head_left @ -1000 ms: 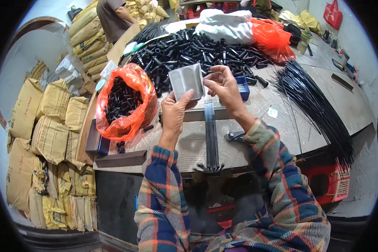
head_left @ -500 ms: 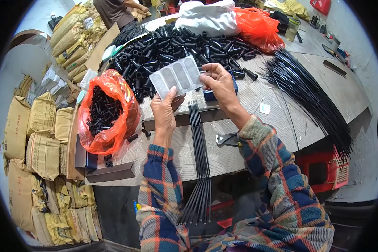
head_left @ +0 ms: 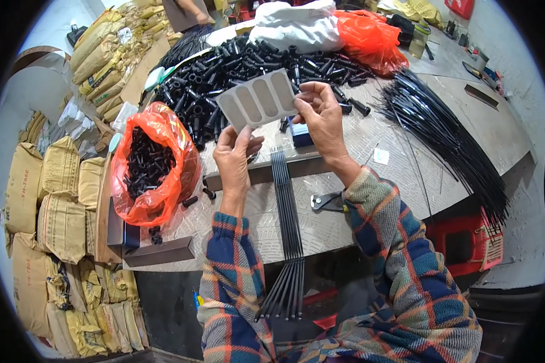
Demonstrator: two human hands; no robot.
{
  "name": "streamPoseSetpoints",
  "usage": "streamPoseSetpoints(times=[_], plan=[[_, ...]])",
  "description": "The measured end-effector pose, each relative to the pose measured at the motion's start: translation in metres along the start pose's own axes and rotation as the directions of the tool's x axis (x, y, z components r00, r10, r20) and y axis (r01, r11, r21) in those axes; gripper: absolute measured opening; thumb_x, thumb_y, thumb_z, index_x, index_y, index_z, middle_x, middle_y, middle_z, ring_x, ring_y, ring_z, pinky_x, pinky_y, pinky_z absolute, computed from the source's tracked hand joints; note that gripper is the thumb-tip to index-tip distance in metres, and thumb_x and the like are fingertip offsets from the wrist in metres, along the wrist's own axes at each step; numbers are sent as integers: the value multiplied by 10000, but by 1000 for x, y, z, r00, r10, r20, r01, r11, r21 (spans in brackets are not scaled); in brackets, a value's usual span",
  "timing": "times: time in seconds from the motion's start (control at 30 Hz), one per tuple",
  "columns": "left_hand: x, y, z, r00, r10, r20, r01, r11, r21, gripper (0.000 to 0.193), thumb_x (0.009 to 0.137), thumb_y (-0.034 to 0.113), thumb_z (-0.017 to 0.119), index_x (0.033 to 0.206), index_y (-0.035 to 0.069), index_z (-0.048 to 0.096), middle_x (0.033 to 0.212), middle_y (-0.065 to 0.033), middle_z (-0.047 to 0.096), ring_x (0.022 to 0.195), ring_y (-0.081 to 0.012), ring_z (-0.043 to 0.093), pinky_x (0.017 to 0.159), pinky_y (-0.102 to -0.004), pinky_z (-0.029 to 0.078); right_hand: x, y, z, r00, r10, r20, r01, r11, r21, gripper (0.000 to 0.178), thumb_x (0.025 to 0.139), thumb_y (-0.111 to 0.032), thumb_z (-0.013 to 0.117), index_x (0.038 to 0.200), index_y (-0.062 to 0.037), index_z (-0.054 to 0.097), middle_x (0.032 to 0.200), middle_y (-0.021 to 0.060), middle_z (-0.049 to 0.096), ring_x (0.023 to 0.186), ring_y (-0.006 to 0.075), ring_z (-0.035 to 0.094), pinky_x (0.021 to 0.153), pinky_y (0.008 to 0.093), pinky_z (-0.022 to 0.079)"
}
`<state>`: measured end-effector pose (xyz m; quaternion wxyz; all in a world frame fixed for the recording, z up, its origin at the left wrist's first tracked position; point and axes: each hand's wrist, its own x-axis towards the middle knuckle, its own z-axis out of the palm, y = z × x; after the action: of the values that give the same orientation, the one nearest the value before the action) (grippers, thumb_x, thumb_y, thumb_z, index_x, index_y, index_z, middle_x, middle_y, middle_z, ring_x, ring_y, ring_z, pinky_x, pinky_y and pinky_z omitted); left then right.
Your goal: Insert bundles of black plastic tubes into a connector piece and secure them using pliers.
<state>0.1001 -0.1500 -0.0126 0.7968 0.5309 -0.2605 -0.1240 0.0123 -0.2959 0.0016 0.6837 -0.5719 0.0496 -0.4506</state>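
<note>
A pale, thin sheet (head_left: 260,100) with several long oval patches is held up above the table in front of me. My right hand (head_left: 324,124) pinches its right edge between thumb and fingers. At the sheet's lower left corner is my left hand (head_left: 233,163), its thumb tip on the edge and its other fingers curled, partly behind. Below the hands, a bundle of thin black rods (head_left: 287,212) lies across a dark metal bar (head_left: 312,166) and fans out past the table edge. Pincers (head_left: 326,201) rest beside my right sleeve. Behind my right hand stands a small blue box (head_left: 301,136).
Black tubular parts (head_left: 224,66) are heaped at the back. A red plastic bag (head_left: 188,154) of small black pieces stands left; a large bundle of black rods (head_left: 454,145) lies right. Stacked sacks (head_left: 60,227) line the left side. Another person's arm (head_left: 194,9) shows at the far edge.
The sheet has tilted and risen slightly, its oval patches now looking browner. My left thumb has slid from the sheet's face down to its lower edge. The other person has shifted right.
</note>
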Motion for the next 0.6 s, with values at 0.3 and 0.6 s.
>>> streamPoseSetpoints(times=[0.3,0.6], plan=[[-12,-1,1,982,162,98,-187,915,357,119,862,69,558,954,7,602,781,-55,631,630,-91,599,557,-200,492,52,-52,-37,922,-259,-289,257,965,-46,253,825,-38,587,1039,6,459,814,59,579,556,69,504,468,181,420],[-8,-12,4,688,527,499,-708,336,621,118,790,26,622,907,22,622,738,-87,623,601,-150,613,536,-248,475,162,-138,-95,779,-614,-130,424,668,-612,289,785,-50,611,1035,33,494,795,83,621,579,95,574,496,210,473]])
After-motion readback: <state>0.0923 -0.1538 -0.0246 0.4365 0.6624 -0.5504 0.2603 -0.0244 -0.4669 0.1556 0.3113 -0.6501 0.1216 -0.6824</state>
